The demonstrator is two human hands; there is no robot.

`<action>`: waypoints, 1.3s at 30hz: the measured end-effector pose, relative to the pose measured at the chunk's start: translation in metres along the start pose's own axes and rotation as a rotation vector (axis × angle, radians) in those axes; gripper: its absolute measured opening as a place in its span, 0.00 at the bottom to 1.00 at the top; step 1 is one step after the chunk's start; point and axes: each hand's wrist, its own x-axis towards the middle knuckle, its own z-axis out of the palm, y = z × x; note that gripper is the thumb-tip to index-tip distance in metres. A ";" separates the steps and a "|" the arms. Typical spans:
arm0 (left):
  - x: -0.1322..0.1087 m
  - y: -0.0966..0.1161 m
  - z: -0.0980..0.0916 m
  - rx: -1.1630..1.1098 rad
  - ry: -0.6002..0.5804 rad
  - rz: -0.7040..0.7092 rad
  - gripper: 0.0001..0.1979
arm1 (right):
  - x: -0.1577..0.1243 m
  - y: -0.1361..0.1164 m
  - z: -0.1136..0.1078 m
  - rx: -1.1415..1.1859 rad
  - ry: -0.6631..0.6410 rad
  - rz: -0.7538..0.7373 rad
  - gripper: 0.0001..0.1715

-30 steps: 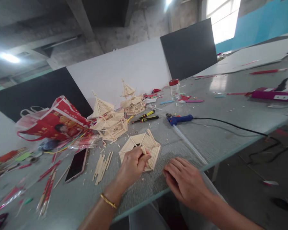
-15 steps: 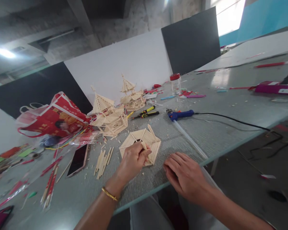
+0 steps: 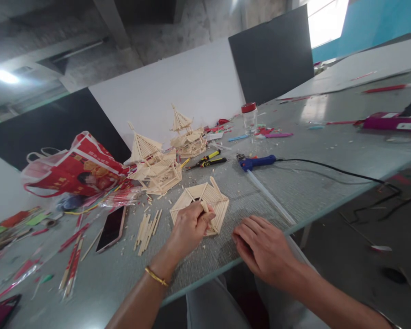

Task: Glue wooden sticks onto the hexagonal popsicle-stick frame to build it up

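Note:
My left hand (image 3: 192, 221) is closed over the near part of a flat wooden-stick panel (image 3: 220, 209) with many sides, pinching a short stick (image 3: 204, 206) that points up. The panel lies on the table, and a small dark gap shows at its middle. My right hand (image 3: 258, 246) rests at the table's front edge, right of the panel, fingers curled together; whatever is under them is hidden. Loose sticks (image 3: 147, 232) lie left of my left hand. Behind the panel stand two stick-built pavilion models, a nearer one (image 3: 157, 173) and a farther one (image 3: 190, 139).
A blue glue gun (image 3: 258, 162) with a clear glue stick lies at right, its black cable trailing off. Yellow-black pliers (image 3: 212, 161), a red-lidded jar (image 3: 249, 119), a phone (image 3: 112, 229) and a red bag (image 3: 82, 169) are also on the table (image 3: 329, 196).

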 end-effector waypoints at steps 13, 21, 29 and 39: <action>0.001 0.001 -0.001 -0.004 -0.007 -0.006 0.08 | 0.001 0.000 0.000 -0.013 -0.001 -0.004 0.12; 0.001 0.001 0.000 0.011 -0.007 -0.003 0.08 | 0.000 0.000 0.000 -0.017 -0.003 0.002 0.11; 0.002 0.001 0.000 0.009 0.002 0.000 0.08 | 0.000 0.000 0.000 -0.006 -0.036 0.014 0.11; 0.001 0.000 0.000 -0.008 -0.003 0.000 0.08 | 0.000 0.000 -0.001 -0.024 -0.012 0.005 0.12</action>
